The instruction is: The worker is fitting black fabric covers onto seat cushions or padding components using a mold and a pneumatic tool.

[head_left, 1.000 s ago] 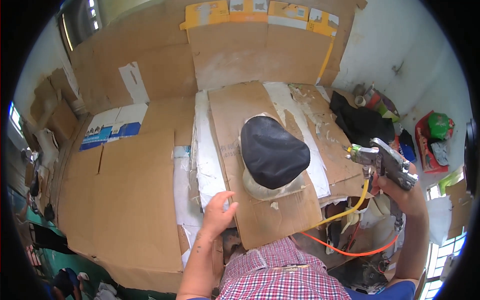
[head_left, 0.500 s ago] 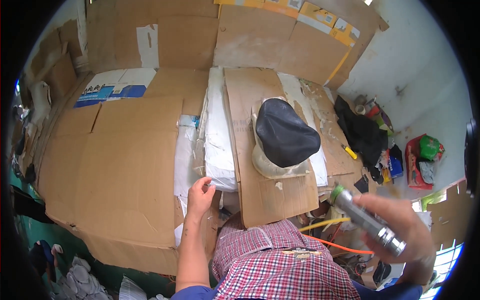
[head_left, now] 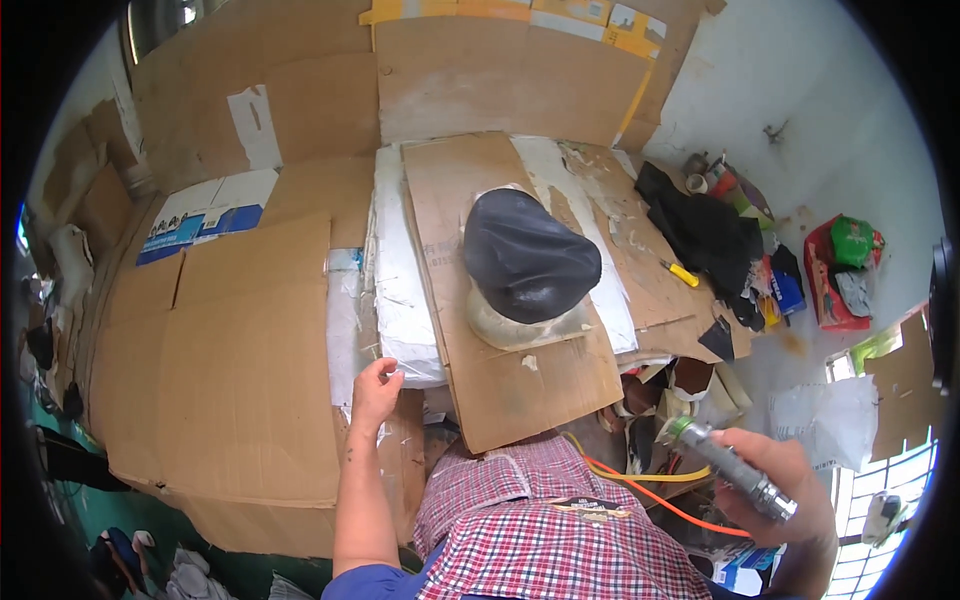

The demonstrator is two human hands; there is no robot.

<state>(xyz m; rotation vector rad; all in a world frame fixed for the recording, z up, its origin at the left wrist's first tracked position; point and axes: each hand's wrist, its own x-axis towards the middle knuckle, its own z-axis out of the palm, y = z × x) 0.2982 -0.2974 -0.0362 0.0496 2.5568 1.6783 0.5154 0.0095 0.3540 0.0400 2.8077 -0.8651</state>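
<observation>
My right hand point(head_left: 775, 465) is wrapped round a grey metal cylinder-shaped tool point(head_left: 735, 468) with a green ring at its far end, held out to the right of my lap. Loosely bent, my left hand point(head_left: 377, 390) holds nothing and rests beside the near end of a white wrapped slab point(head_left: 405, 300). In the middle, a smooth black leather-like cover point(head_left: 530, 255) sits over a pale rounded form point(head_left: 500, 325). The form stands on a brown cardboard sheet point(head_left: 520, 400), whose near end reaches over my checked apron.
A large cardboard surface point(head_left: 230, 380) fills the left. On the right lie a yellow cutter point(head_left: 682, 273), black cloth point(head_left: 695, 225) and a red bag point(head_left: 835, 290). Orange and yellow hoses point(head_left: 690, 515) run below the right bench edge. Cardboard panels point(head_left: 500, 85) line the back.
The view has shifted, so the bench and black cover appear further left. My right hand has lowered slightly with the metal tool. My left hand keeps its place by the white slab.
</observation>
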